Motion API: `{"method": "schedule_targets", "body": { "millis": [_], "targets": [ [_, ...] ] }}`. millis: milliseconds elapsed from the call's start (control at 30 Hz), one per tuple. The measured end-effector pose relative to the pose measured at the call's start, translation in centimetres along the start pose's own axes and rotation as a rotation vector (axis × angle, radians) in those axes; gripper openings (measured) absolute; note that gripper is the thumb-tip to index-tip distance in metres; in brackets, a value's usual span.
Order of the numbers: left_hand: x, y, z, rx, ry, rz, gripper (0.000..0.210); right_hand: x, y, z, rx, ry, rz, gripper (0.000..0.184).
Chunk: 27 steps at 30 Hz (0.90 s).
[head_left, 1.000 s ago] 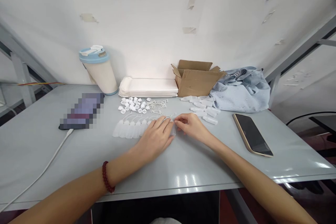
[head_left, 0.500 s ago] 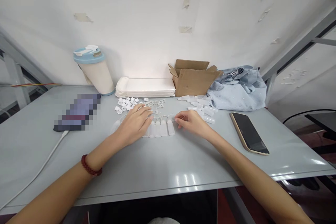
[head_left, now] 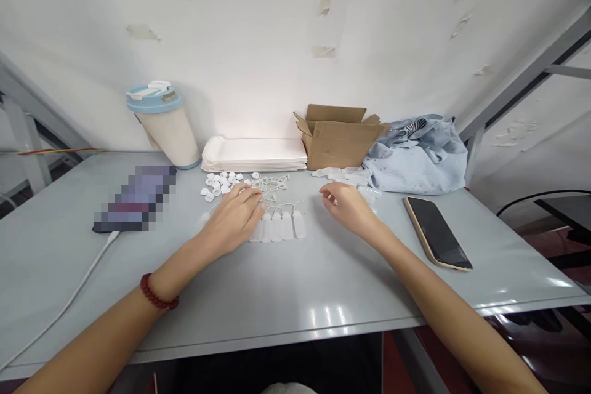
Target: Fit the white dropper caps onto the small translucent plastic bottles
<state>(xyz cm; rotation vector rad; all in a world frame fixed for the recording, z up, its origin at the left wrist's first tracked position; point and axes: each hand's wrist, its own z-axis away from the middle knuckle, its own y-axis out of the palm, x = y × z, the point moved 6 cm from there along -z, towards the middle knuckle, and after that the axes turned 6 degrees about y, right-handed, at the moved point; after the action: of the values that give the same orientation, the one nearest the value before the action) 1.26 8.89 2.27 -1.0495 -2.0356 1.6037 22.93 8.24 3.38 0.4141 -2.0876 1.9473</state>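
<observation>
Grey table [head_left: 295,289] against white wall [head_left: 258,68]. Bottles [head_left: 287,226] in row at middle, long axes pointing away from person. Left hand [head_left: 232,218] palm down over row's left part; grip hidden, cannot tell. Right hand [head_left: 347,206] nearer loose bottles [head_left: 323,172], mostly crosswise, just beyond it; fingers curled, cannot tell whether pinching anything.

1 blue-lidded tumbler [head_left: 172,135] stands back left; 1 crumpled blue cloth [head_left: 418,163] and 1 dark-screened phone [head_left: 438,233] lie at right.
</observation>
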Motion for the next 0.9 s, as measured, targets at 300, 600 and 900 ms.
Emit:
{"method": "schedule_targets", "body": {
  "millis": [300,600,900],
  "targets": [
    [0.0,0.3,0.1,0.034,-0.042,0.076,0.05,-1.3,-0.7,-0.3,0.111,0.065,0.327,0.036],
    [-0.1,-1.2,0.0,-0.106,-0.082,0.133,0.048,-1.8,-0.3,-0.2,0.138,0.077,0.481,0.045],
    [0.5,-1.8,0.3,-0.216,-0.241,0.239,0.049,-2.1,-0.2,-0.3,0.127,0.095,0.575,0.037]
  ]
}}
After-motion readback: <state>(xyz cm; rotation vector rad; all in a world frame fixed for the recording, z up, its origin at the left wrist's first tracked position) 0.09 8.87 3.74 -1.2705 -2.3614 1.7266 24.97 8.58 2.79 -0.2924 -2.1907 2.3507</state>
